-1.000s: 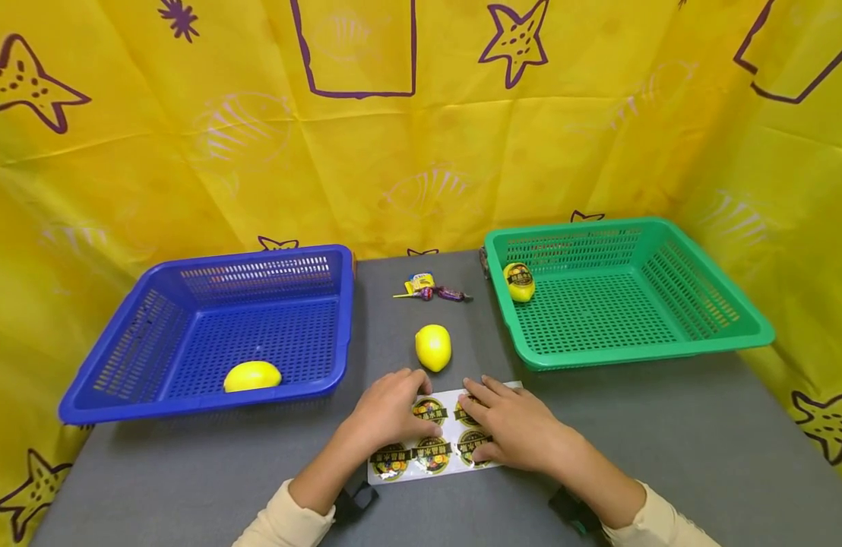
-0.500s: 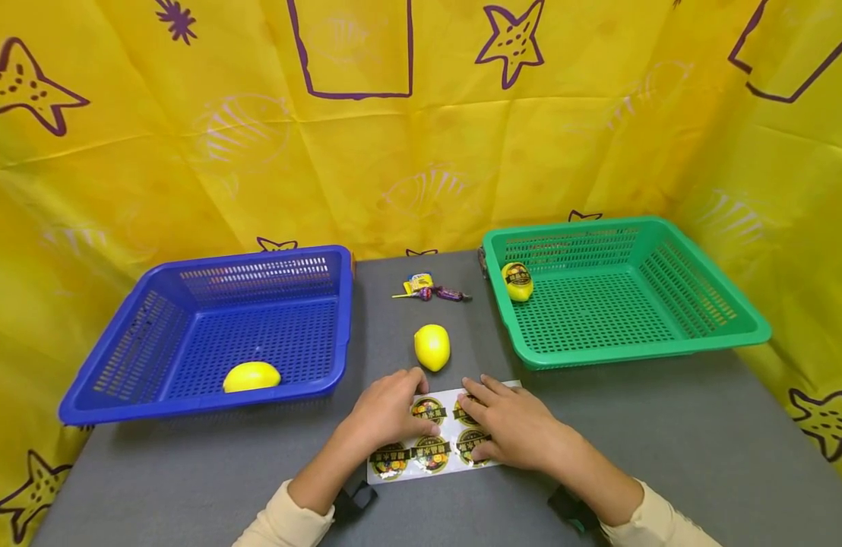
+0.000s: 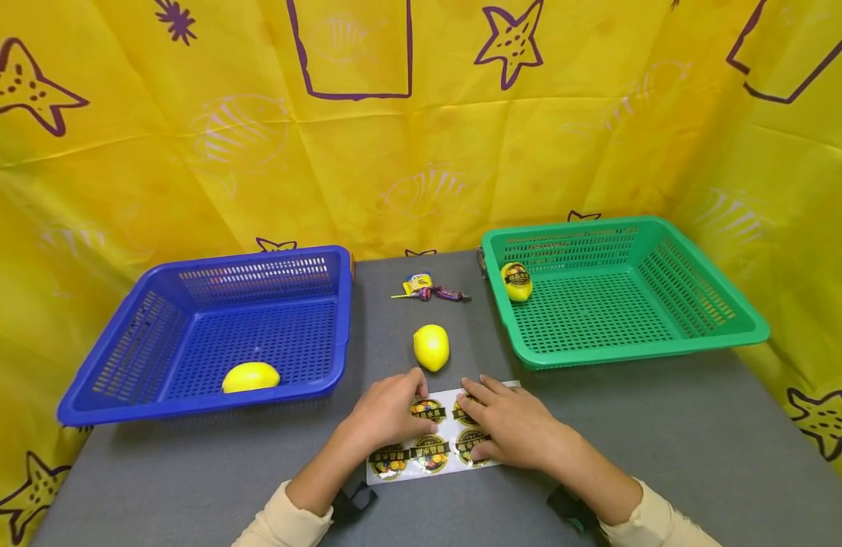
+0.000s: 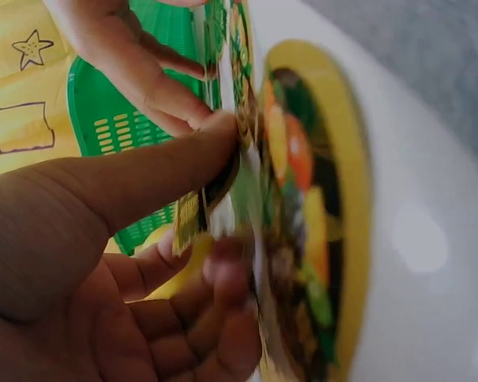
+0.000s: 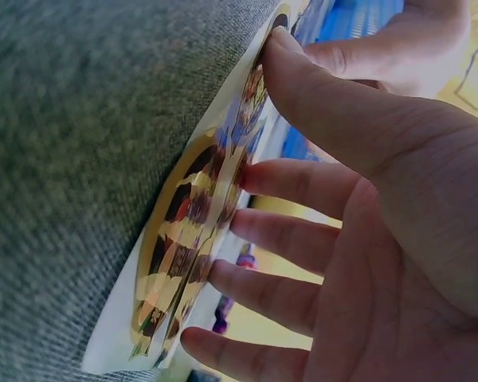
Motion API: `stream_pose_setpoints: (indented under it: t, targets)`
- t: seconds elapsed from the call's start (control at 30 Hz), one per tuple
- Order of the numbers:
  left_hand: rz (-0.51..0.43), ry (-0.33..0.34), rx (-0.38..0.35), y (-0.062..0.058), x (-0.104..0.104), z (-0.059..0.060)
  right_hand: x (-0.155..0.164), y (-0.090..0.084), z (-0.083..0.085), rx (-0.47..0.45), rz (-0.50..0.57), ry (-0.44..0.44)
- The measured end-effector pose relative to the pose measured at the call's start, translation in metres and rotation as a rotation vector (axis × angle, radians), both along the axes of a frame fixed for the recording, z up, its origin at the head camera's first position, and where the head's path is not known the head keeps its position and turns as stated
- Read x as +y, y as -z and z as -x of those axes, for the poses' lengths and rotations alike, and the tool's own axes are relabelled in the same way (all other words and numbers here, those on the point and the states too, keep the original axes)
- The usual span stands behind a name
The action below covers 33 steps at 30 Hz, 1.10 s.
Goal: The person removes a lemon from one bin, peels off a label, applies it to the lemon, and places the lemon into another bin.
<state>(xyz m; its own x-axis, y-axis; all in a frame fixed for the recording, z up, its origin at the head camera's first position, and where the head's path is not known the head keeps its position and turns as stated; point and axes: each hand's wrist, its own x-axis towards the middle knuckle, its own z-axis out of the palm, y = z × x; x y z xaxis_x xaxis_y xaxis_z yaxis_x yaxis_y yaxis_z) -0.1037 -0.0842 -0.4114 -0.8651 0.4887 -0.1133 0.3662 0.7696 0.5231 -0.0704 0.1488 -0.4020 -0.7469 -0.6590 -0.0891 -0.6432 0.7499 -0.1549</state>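
- the yellow cloth (image 3: pixel 373 152) hung behind the grey table (image 3: pixel 209 471), and the whole scene sat a hair further left in the head view than a second earlier.
- the blue basket (image 3: pixel 342 319) stood on the left, the green basket (image 3: pixel 640 352) on the right, both in their same places on the table.
- the sticker sheet (image 3: pixel 451 431) lay on the table nearer than the baskets, under both hands, unmoved.
- the right hand (image 3: pixel 513 425) was spread over the sheet's right part, fingertips and thumb touching it.
- the left hand (image 3: pixel 391 410) covered the sheet's left part, thumb stretched over it and other fingers bent; whether it pinched a sticker i could not tell.
- neither hand had visibly shifted on the sheet.
- the loose lemon (image 3: pixel 431 348) rested just beyond the sheet; another lemon (image 3: pixel 251 377) lay in the blue basket, and a stickered lemon (image 3: pixel 517 282) in the green one.
- a packet (image 3: pixel 419 282), a purple candy (image 3: pixel 449 294) and a lollipop (image 3: pixel 424 293) lay close together beyond the loose lemon.
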Motion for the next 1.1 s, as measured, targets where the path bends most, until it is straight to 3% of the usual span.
stream_pose_setpoints:
  t: [0.1, 0.2, 0.4, 0.53, 0.67, 0.8, 0.93, 1.1]
  targets:
    - [-0.064, -0.004, -0.031, 0.0, -0.003, 0.002, 0.0, 0.0, 0.001, -0.004, -0.001, 0.0]
    - [-0.166, -0.005, 0.008, -0.002, -0.005, 0.006, -0.001, 0.001, 0.001, -0.003, 0.001, -0.002]
    - [-0.517, -0.101, 0.096, -0.012, -0.003, 0.014, -0.001, 0.001, 0.001, -0.012, 0.009, -0.005]
    - [-0.717, -0.194, 0.047, -0.015, 0.002, 0.023, 0.0, 0.0, 0.003, -0.037, 0.02, 0.006]
    - [-0.841, -0.252, -0.018, -0.014, 0.006, 0.036, 0.001, 0.0, 0.005, -0.043, 0.065, 0.001]
    - [-0.933, -0.315, -0.12, -0.009, 0.008, 0.05, 0.0, 0.002, 0.014, -0.101, 0.237, 0.067]
    - [-0.98, -0.394, -0.215, -0.003, 0.009, 0.06, -0.004, 0.005, 0.031, -0.24, 0.491, 0.235]
    - [-0.973, -0.428, -0.268, 0.001, 0.009, 0.065, -0.012, 0.01, 0.056, -0.422, 0.731, 0.418]
